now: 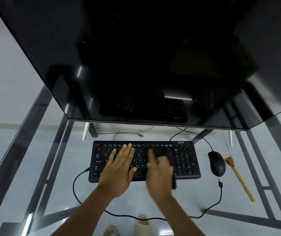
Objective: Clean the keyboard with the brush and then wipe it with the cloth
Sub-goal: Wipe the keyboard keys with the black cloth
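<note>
A black keyboard [185, 160] lies on the glass table [34, 159] in front of me. My left hand [119, 166] rests flat on its left half with the fingers straight. Blurred by motion, my right hand [158, 171] is over the keys right of centre, its fingers curled round a dark cloth [173, 182]. Part of the cloth hangs past the keyboard's near edge. The brush [240, 179], with a pale wooden handle and tan bristles, lies on the table to the right of the mouse, and neither hand touches it.
A large dark monitor [136, 57] leans over the far side of the keyboard. A black mouse [217, 163] sits just right of the keyboard. A black cable [219, 200] loops across the glass near me. My feet in slippers [143, 225] show through the table.
</note>
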A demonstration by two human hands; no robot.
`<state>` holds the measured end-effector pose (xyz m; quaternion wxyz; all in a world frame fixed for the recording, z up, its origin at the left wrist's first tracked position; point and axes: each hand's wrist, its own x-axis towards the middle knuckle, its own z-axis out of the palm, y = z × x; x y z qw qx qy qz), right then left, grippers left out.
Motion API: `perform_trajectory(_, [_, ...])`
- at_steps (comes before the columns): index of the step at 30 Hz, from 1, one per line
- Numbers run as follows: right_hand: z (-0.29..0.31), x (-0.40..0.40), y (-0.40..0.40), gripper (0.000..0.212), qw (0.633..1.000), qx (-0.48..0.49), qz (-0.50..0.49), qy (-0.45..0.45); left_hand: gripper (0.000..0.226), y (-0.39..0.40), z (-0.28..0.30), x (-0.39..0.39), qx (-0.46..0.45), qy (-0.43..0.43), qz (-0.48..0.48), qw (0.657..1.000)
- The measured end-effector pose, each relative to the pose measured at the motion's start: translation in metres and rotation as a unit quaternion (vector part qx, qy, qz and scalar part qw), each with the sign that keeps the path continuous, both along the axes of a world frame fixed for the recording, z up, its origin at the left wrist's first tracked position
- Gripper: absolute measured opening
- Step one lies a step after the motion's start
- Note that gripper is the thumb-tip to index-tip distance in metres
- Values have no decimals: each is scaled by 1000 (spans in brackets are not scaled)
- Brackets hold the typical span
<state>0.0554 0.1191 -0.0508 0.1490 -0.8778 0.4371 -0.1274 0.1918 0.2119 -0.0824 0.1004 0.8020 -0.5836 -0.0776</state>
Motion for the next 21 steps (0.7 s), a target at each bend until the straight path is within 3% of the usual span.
perform_trajectory(2, [4,-2,11,43,987,7,153,55,60,0,-1,1,4,0,-11,1000])
perform_trajectory(3, [3,-12,0,28,985,15,168,46,60,0,-1,2,5,5,-13,1000])
perform_trajectory(5, [0,-40,-34,22,993,-37,89,63,61,1,0,4,5,15,-11,1000])
perform_trajectory(9, [-1,-64,-76,44,985,-20,-171,17,61,1,1,4,0,17,-9,1000])
perform_trajectory(11, [3,-41,-49,48,987,-20,-157,7,61,1,2,2,-1,23,-3,1000])
perform_trajectory(13, [2,-16,-14,53,998,18,-62,0,65,-1,5,3,-1,42,-13,999])
perform_trajectory(15, [2,-2,21,63,992,20,120,32,77,3,13,13,-6,78,-38,996])
perform_trajectory(16, [7,-2,26,62,985,50,155,52,88,9,19,24,10,103,-44,994])
perform_trajectory(18, [13,-15,9,33,987,42,143,65,112,25,33,55,51,104,-34,993])
perform_trajectory(19, [12,-26,-9,31,992,-13,101,72,122,34,37,72,72,88,-23,993])
perform_trajectory(21, [13,-43,-39,30,997,-19,-23,73,131,54,38,102,123,81,-18,989])
